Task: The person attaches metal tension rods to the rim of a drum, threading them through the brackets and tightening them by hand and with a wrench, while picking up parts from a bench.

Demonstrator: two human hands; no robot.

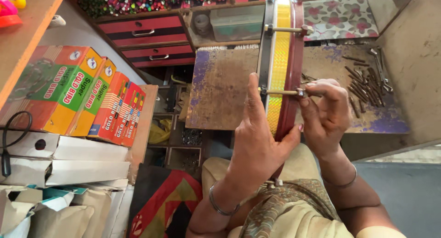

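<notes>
**Two hands at the rim of a small frame drum**

I see my left hand (257, 146) closed around the lower edge of a round frame drum (281, 63), thumb laid flat against its face and fingers wrapped behind. The drum stands on edge, seen nearly side-on above my lap and in front of the worktop (220, 91). Its shell is glossy maroon, banded with shimmering gold foil. My right hand (324, 114) is pinched shut on a thin metal tuning rod (282, 92) that crosses the shell; two like rods cross higher up. A plain metal bangle circles each wrist.

The worktop is a worn wooden board, scuffed and stained purple at its edges. On its right part lies a loose heap of dark metal rods and hooks (367, 82).

Beyond it, a clear plastic tub (239, 22) sits in an open cabinet recess, its contents unclear, beside red drawers (147, 38) with metal handles.

At left, flat cardboard boxes (82, 95) in orange, green and red lean in a row on white cartons (64, 160). Small cubbyholes (186, 146) below the worktop hold tiny dark metal parts.
</notes>
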